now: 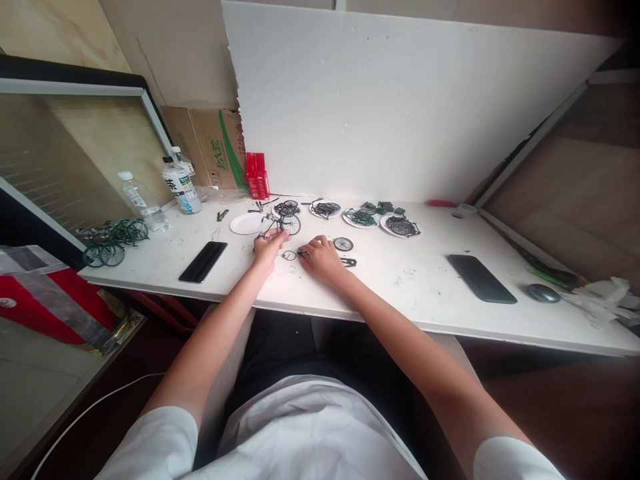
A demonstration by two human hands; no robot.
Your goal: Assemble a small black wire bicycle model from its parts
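We pinch a little bike (289,225) in our left hand (271,246), over the white table (407,277), our right hand (320,257) left of a loose wheel (343,244), we cannot tell its grip

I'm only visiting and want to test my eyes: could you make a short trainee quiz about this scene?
1. Which hand holds the model bicycle?
2. True or false: the loose spoked wheel lies on a plate.
3. Which stands beside the cardboard carton: A, the black phone; B, the red box; C, the loose spoked wheel?

Key:
1. The left hand.
2. False; it lies on the white table.
3. B.
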